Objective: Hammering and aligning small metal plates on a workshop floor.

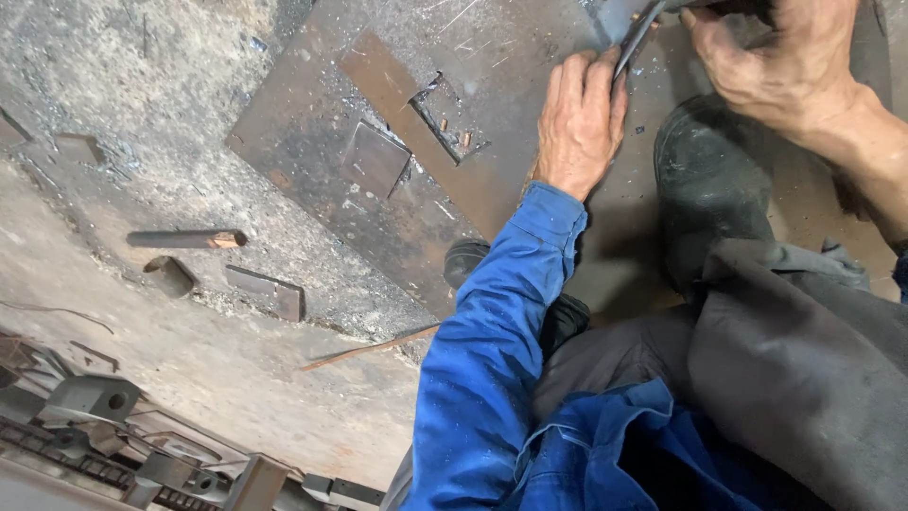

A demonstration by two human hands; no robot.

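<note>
My left hand (579,123), in a blue sleeve, rests on a large rusty steel plate (303,132) on the floor. Its fingertips press against the lower end of a thin dark metal strip (632,45). My right hand (780,61), at the top right with a bare forearm, grips the strip's upper end near the frame's top edge. The strip stands on edge on the plate, slightly bent. Its top is cut off by the frame.
A flat rusty bar (402,99) and a small square plate (374,156) lie on the big plate. My black boots (709,180) stand beside the hands. Short tube offcuts (184,238), an angle piece (270,291) and a thin rod (369,348) lie on the concrete. Grey metal brackets (95,397) sit at bottom left.
</note>
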